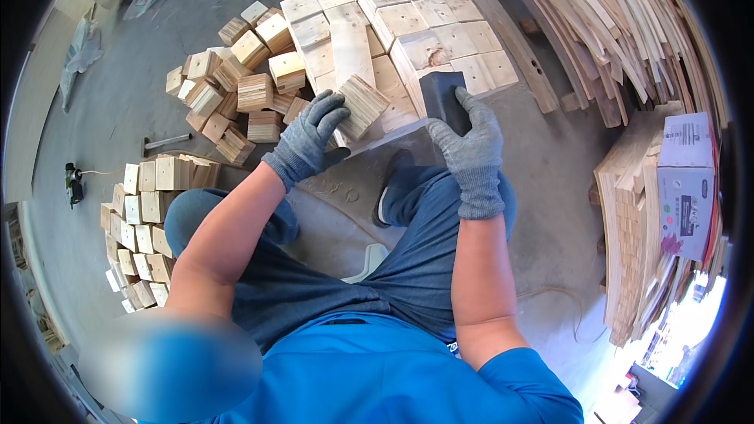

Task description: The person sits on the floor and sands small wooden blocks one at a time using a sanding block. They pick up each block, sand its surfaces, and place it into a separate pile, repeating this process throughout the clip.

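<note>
My left hand (311, 138), in a grey knit glove, grips a striped, layered wooden block (364, 108) by its left side, tilted over the near end of the stacked blocks. My right hand (474, 145), gloved the same way, is closed around a dark grey rectangular block (440, 93) that looks like a sanding block. It is apart from the wooden one, a little to its right. Beyond both hands stand neat rows of pale wooden blocks (434, 12), with small dark marks on many top faces. A pale board piece (350, 49) lies on the left rows.
Loose wooden blocks (254, 93) lie heaped at the left, with a hammer (167, 141) beside them. More blocks are stacked (140, 212) by my left knee. A corded power tool (73, 184) sits farther left. Long wood strips (597, 12) and a cardboard box (685, 188) are at right.
</note>
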`<state>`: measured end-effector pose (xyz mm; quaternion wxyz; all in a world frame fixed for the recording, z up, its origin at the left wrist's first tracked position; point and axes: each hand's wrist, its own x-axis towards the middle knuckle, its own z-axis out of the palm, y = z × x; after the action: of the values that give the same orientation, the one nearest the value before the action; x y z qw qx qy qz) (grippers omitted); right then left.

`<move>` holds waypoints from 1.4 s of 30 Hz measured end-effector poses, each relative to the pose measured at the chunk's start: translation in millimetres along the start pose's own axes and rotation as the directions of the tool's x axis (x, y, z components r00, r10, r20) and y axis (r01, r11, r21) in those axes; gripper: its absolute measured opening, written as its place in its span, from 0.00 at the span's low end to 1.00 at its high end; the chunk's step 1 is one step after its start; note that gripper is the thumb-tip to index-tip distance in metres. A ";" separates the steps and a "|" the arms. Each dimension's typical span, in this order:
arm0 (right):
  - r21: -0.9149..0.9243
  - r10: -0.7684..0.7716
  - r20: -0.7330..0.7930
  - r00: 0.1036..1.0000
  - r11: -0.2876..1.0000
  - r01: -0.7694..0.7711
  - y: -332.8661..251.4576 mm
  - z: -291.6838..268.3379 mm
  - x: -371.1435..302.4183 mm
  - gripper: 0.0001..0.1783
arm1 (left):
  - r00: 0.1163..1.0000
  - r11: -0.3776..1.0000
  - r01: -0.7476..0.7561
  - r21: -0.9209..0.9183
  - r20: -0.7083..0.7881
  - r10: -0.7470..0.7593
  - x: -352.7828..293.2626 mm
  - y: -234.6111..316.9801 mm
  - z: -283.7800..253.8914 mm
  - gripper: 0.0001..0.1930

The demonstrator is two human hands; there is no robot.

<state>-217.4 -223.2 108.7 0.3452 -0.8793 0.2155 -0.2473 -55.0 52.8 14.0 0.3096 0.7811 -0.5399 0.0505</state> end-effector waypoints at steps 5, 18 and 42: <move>-0.052 -0.006 0.009 1.000 0.999 0.006 1.4 -1.3 0.8 0.38 | 0.970 0.970 0.237 -0.051 -0.046 -0.239 1.1 23.4 -1.8 0.55; -0.130 -0.024 0.098 0.995 0.991 0.037 -3.9 1.7 -0.3 0.38 | 0.630 0.650 0.697 -0.303 -0.175 -0.757 15.5 38.0 59.9 0.67; -0.358 -0.124 0.373 0.919 0.895 0.266 -50.1 62.8 -19.8 0.40 | 0.768 0.694 0.509 -0.509 -0.096 -0.633 17.9 -1.4 76.7 0.57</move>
<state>-185.9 -147.4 98.6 0.1624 -0.9779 0.1078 -0.0760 -66.0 -2.7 -40.8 0.5520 0.8017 -0.2172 -0.0731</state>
